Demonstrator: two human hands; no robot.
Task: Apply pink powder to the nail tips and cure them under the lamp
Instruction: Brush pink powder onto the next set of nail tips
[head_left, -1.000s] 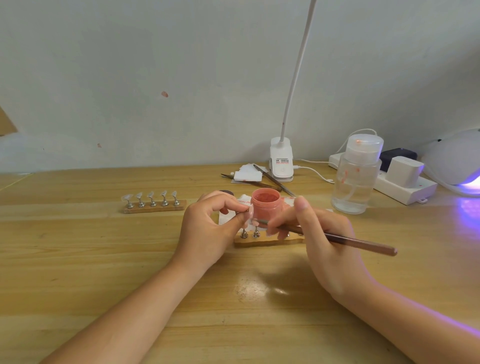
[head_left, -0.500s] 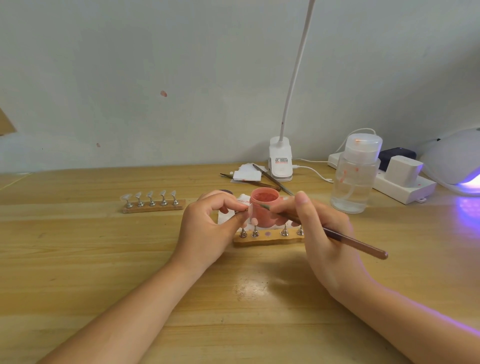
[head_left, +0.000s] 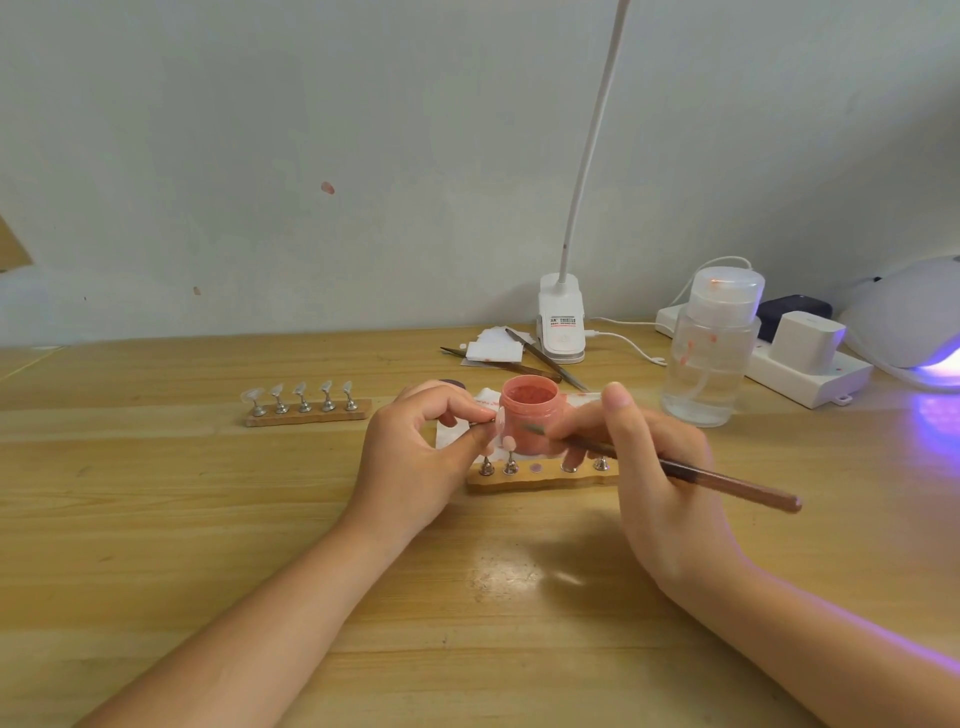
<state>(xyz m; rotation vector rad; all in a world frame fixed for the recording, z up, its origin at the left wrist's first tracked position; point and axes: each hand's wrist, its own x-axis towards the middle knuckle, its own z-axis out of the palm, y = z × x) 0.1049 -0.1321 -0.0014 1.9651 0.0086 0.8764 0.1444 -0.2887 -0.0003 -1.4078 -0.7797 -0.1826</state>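
L hand pinches nail tip on its stand pin, beside pink powder jar | R hand grips brush, bristles near tip | tip: light, thin, likely brittle, slick – hold by pin, not face | holder strip on desk below.

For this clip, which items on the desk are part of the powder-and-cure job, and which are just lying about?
In use:
- left hand pinching a nail tip
- right hand holding the brush
- powder jar
- near tip stand
- far tip stand
- curing lamp

Lying about:
- desk lamp
- pump bottle
- power strip
- spare tools
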